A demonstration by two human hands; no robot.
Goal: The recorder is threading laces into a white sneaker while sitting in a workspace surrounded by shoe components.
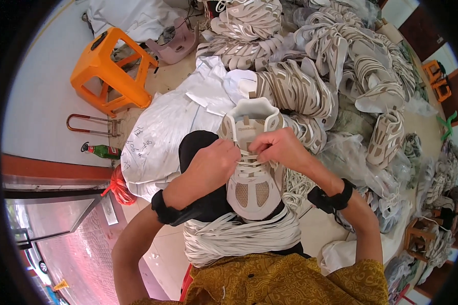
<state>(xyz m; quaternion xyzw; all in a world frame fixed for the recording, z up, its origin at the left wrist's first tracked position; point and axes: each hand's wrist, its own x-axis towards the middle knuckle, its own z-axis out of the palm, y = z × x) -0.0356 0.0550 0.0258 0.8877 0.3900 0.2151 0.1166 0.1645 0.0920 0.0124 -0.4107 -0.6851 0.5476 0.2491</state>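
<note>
Green glass bottle [103, 150] near white plastic sack [165, 127]. Left hand [213, 162]: fingers bent, narrow, at flat off-white laces [249, 164]; exact grip hidden. Beige-and-white mesh shoe [254, 189] between both hands, over lap, toe toward person; thick bundle of loose white strands [241, 236] just beyond toe. Right hand [285, 147]: thumb and forefinger narrow at upper laces; cannot tell whether pinching. Farther right, piled beige shoe uppers [374, 76].

L hand [219, 160], R hand [277, 148] on wht shoelaces [249, 164].
</note>
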